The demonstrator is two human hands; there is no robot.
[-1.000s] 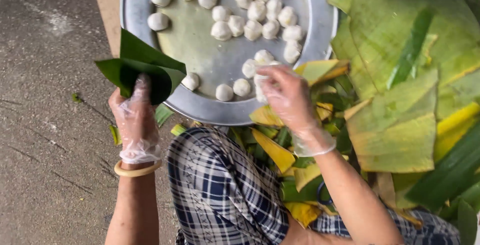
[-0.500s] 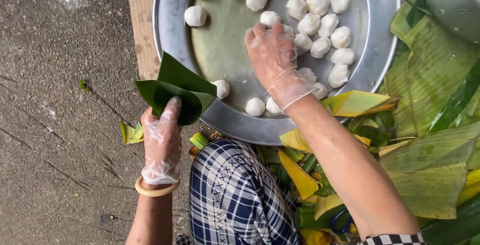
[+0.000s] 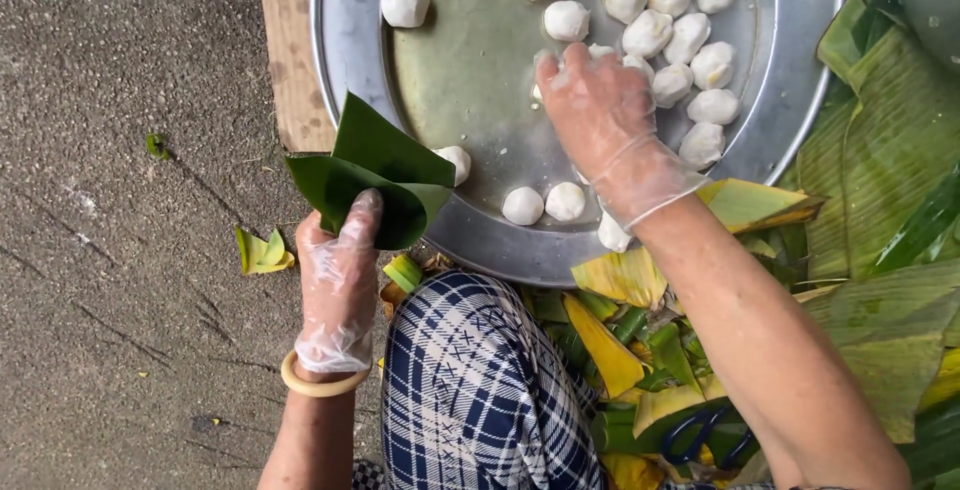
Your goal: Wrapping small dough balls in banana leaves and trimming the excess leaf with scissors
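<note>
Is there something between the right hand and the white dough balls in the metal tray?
Nothing visible. The right hand is already over the metal tray, its fingers among the dough balls. The left hand holds a folded green leaf beside the tray.

green folded leaf [image 3: 375, 175], white dough balls [image 3: 566, 21], silver tray [image 3: 480, 235], navy-and-white plaid cloth [image 3: 470, 390]
</note>
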